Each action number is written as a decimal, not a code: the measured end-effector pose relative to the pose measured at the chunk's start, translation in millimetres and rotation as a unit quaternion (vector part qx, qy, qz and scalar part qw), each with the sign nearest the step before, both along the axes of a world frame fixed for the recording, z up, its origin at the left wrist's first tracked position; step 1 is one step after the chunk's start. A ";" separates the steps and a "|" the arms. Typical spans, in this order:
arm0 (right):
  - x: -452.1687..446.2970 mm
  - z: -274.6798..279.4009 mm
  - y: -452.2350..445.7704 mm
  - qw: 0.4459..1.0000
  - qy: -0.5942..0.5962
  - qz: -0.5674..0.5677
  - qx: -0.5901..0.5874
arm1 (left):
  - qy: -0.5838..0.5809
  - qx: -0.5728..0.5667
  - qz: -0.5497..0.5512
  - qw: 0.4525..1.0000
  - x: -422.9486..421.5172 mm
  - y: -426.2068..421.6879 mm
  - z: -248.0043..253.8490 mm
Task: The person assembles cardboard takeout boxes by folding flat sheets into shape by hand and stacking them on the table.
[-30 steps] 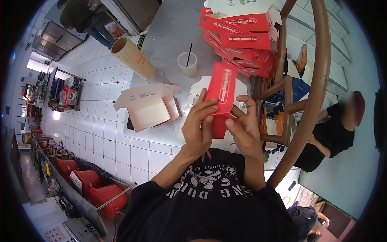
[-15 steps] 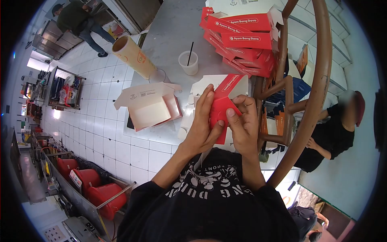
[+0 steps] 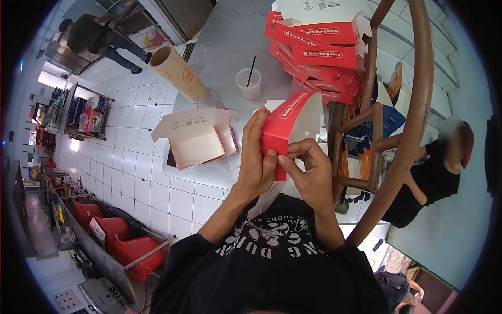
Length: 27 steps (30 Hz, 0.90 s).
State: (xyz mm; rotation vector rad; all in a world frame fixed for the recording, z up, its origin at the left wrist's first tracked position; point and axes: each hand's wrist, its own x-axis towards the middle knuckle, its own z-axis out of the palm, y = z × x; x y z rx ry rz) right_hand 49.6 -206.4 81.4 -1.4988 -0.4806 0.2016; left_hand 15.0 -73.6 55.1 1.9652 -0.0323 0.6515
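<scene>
Between my hands is a partly folded red and white cardboard food box [image 3: 275,137], held up over the table's near edge. My left hand [image 3: 255,157] grips its left side, thumb pressed on the red panel. On the right, my right hand [image 3: 309,170] pinches a corner of the box with thumb and bent fingers. The white inside of the box faces right. To the left on the table stands an open box [image 3: 196,145] with its lid raised. At the back right is a pile of folded red boxes [image 3: 324,55].
A clear plastic cup [image 3: 248,83] with a black straw and a large upright film roll [image 3: 178,73] stand on the grey metal table [image 3: 219,52]. A brown metal frame [image 3: 413,120] borders the right side. One person [image 3: 429,178] is at right, another [image 3: 99,36] at far left.
The box has turned in my hands, so its long red side and white inside now show. My right fingers have shifted down to its lower corner.
</scene>
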 end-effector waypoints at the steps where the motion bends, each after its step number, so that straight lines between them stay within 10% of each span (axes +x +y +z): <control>1: -0.9 1.7 2.7 0.998 0.044 -0.012 0.052 | -0.022 0.006 0.007 1.000 0.7 -0.1 1.6; 6: 7.6 3.5 2.4 0.998 0.023 0.047 0.027 | -0.112 -0.063 -0.007 0.992 3.2 2.7 2.1; 10: 7.4 19.4 -1.2 0.987 -0.079 0.126 -0.058 | 0.016 -0.452 -0.061 0.890 -1.6 35.2 18.1; 14: 7.4 15.4 -0.8 0.927 -0.233 0.229 -0.185 | 0.084 -0.393 -0.005 0.916 -5.2 39.7 39.4; 16: 13.0 14.1 -2.8 0.940 -0.225 0.220 -0.132 | 0.091 -0.364 0.054 0.925 -7.9 42.9 40.0; 18: 15.4 19.1 -11.3 0.941 -0.241 -0.040 -0.233 | 0.044 -0.434 0.055 0.898 -14.5 53.8 39.1; 20: 38.1 0.4 -17.9 0.957 -0.123 -0.245 -0.097 | 0.030 -0.459 0.051 0.887 -23.7 63.9 39.0; 27: 42.2 -17.5 -39.3 0.944 0.250 -0.114 0.182 | 0.013 -0.430 0.058 0.901 -17.5 67.2 35.2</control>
